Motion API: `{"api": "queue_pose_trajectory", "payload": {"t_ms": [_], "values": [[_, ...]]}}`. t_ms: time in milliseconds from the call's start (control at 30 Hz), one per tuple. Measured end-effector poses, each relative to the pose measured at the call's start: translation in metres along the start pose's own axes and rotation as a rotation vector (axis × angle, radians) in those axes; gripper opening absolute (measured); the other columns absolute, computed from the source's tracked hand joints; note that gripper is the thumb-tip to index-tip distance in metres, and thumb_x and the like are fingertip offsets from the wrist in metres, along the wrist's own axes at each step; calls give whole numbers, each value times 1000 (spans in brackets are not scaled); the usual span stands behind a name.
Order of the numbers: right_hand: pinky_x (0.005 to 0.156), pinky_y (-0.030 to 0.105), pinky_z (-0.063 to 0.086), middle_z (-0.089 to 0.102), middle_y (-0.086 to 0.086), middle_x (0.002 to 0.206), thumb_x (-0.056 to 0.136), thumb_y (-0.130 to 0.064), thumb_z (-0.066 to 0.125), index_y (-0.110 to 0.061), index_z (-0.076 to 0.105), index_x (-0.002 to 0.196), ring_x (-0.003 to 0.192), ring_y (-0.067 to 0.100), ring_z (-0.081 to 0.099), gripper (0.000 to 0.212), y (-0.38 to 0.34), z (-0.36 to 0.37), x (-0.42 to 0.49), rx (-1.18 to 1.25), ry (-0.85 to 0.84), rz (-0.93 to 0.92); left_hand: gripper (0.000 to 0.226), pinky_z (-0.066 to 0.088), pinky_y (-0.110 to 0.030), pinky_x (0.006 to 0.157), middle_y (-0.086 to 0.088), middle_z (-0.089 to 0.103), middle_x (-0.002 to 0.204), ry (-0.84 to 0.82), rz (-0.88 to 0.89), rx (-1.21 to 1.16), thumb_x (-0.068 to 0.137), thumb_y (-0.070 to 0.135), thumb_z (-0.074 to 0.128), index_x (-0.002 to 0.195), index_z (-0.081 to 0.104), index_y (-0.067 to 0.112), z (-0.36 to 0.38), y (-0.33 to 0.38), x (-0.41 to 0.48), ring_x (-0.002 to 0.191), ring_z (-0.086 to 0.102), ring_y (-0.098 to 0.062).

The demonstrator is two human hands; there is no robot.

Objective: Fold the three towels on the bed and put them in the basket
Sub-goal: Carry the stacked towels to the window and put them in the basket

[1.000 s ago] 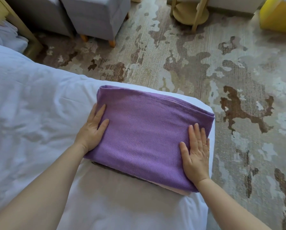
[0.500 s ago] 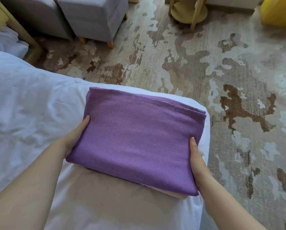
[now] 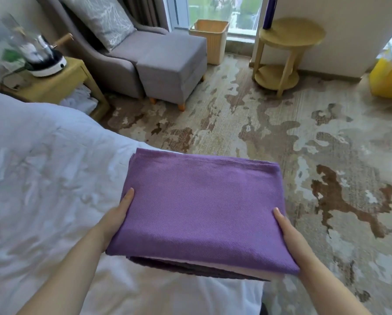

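Left grip, right grip on towels

Bare forearms; bare hands.

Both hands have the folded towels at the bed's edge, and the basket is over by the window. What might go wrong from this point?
1. The left hand and right hand grip the purple towel only at its sides. The dark towel and pink towel beneath poke out at the near edge and may slide free.
2. The basket stands across the carpet beside the footstool. Its opening may be narrower than the towels, so the folds could crumple going in.
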State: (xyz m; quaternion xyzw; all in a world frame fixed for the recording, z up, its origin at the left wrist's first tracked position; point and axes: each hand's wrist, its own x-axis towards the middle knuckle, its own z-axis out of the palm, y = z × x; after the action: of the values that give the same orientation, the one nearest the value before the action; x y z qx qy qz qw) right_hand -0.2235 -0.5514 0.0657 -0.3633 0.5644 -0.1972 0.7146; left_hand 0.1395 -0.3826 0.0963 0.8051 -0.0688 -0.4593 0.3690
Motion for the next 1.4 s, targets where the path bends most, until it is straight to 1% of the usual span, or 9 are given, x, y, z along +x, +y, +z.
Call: {"api": "queue_pose_trajectory", "payload": {"t_ms": [100,233,400,567,700,800,933,1133,1400], "values": [[92,22,38,59,-9,125,94,-47,47,-17,54,131,107,6,57,48,-32,-14,-27,-162,31,-90,84,54,-34,73,-2,73,93,21,32,-60,49,88,51,95,69,20,6,9,-49,86,71,-24],[86,24,30,55,-3,119,97,-45,42,-14,60,123,103,11,48,45,-54,-46,-71,-348,107,-204,87,50,-36,82,-4,67,101,42,86,-84,54,88,48,102,65,17,18,14,-108,93,65,-26],[110,41,32,55,10,134,97,-47,40,-8,58,127,124,27,50,53,-56,-100,-132,-428,137,-251,76,51,-37,77,-7,66,102,-22,161,-100,72,80,49,107,64,14,50,11,-161,92,64,-26],[60,24,56,75,3,88,95,-37,53,-8,66,105,76,16,72,33,-56,-160,-176,-161,98,-153,80,46,-45,100,-11,63,117,-105,206,-86,76,78,47,122,60,14,88,21,-201,102,61,-30],[68,29,49,71,3,92,92,-44,56,-6,66,99,78,18,67,41,-85,-194,-188,-195,237,-189,77,50,-38,85,-8,65,110,-151,215,-56,76,79,46,120,60,17,127,58,-220,97,63,-27],[79,27,43,61,-2,99,89,-57,52,-16,61,104,86,18,59,45,-112,-223,-172,-255,336,-227,76,49,-38,86,-9,62,116,-169,240,-84,78,76,48,126,57,17,166,92,-217,99,62,-28],[59,18,38,59,-9,85,91,-56,48,-19,62,104,71,4,54,42,-150,-272,-117,-260,336,-237,81,45,-39,96,-7,58,126,-208,268,-104,79,73,50,136,50,15,233,137,-186,109,59,-27],[109,39,33,52,11,137,94,-54,42,-10,57,129,123,28,50,57,-235,-350,-17,-354,360,-202,70,42,-35,99,-4,56,129,-174,296,-111,84,65,51,133,52,16,350,226,-130,109,56,-24],[106,40,37,55,14,134,92,-54,48,-8,59,126,120,30,52,58,-367,-384,80,-350,325,-210,85,41,-37,102,-8,59,124,-94,265,-131,78,72,52,133,52,8,413,342,-76,107,57,-27]]}}
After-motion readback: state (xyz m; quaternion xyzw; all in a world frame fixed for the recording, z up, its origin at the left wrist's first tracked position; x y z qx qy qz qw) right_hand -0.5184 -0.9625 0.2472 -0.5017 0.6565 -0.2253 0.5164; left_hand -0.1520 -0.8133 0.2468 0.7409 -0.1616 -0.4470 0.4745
